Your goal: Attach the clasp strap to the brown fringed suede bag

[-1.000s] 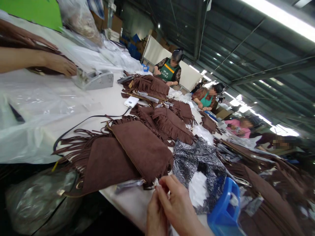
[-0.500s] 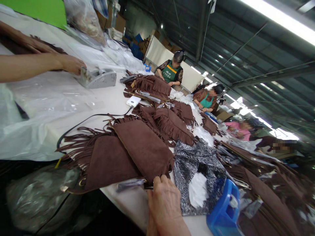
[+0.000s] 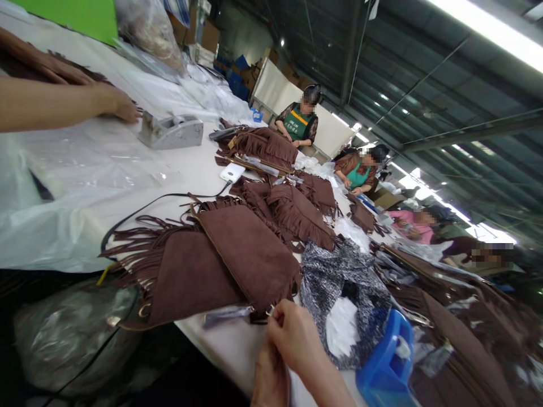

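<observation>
A brown suede bag with fringe (image 3: 250, 254) lies on the white table (image 3: 199, 181), overlapping a second brown bag (image 3: 186, 277). At its near corner sits a small metal ring (image 3: 270, 310). My right hand (image 3: 294, 339) pinches that ring between thumb and fingers. My left hand (image 3: 269, 379) is just below and behind it at the table's edge, its fingers mostly hidden. A plastic-wrapped strap piece (image 3: 227, 315) lies beside the corner.
A blue tape dispenser (image 3: 384, 364) and a black-and-white patterned cloth (image 3: 339, 277) lie to my right. More fringed bags (image 3: 297, 215), a white phone (image 3: 232, 172), a grey tape dispenser (image 3: 172, 131), plastic sheets (image 3: 63, 186). A co-worker's hand (image 3: 123, 104) at left; other people sit farther along.
My right hand went from lying over the bag's corner to pinching its ring. The co-worker's hand drew back from the grey tape dispenser.
</observation>
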`<move>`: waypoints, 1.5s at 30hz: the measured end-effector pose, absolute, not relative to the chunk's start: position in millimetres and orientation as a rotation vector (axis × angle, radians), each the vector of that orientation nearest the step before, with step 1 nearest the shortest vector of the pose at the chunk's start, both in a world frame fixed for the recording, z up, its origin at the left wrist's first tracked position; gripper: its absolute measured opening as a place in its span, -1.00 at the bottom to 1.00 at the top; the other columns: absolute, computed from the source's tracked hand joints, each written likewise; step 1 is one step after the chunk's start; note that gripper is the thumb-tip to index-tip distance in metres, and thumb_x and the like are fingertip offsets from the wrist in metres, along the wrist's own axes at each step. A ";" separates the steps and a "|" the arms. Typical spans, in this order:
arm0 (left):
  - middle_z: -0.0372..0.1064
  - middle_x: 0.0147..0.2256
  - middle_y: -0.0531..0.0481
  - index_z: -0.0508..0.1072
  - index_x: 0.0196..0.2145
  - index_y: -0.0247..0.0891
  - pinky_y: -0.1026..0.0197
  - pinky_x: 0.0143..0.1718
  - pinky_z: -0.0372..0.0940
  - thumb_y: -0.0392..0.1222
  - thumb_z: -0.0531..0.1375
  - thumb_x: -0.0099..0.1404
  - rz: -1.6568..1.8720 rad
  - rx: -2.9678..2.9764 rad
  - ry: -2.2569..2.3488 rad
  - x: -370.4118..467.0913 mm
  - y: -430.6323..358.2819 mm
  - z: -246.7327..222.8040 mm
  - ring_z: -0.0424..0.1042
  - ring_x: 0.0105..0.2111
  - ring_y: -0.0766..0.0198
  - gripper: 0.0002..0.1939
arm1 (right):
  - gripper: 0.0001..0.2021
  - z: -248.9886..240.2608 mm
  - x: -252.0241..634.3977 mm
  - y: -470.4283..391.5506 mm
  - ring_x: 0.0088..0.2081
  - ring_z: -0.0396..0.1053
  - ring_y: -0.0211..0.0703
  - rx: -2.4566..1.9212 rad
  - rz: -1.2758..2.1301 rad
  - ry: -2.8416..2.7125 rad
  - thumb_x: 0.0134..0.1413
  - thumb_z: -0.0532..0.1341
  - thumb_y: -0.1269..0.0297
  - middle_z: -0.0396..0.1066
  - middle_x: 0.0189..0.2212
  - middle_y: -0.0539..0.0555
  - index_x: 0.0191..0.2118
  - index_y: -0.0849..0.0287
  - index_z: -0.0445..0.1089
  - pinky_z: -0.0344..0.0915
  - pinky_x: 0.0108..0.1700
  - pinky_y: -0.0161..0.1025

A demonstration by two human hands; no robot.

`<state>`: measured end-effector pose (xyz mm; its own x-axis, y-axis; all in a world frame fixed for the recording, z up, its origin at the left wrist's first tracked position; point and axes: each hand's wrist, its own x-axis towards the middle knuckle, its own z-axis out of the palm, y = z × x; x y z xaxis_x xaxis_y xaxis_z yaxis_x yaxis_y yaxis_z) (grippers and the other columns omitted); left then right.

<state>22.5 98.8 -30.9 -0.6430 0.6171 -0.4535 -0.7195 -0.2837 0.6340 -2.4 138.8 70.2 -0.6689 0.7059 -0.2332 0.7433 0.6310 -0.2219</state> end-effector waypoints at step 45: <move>0.35 -0.33 -0.06 0.34 -0.28 -0.25 0.10 -0.32 0.19 -0.17 0.11 0.21 1.225 1.454 2.849 -74.9 30.2 -2.7 0.35 -0.31 0.09 -0.86 | -0.73 11.6 56.2 143.6 -0.43 0.28 -0.19 1.478 -1.635 2.638 0.00 0.07 0.06 0.34 -0.50 0.02 -0.40 0.18 0.31 0.16 -0.37 -0.29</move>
<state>-74.9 30.2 -2.7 -0.6069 0.5920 0.5303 0.7921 0.3961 0.4644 56.2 143.6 11.6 -0.5949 0.7841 -0.1766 0.5069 0.1956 -0.8395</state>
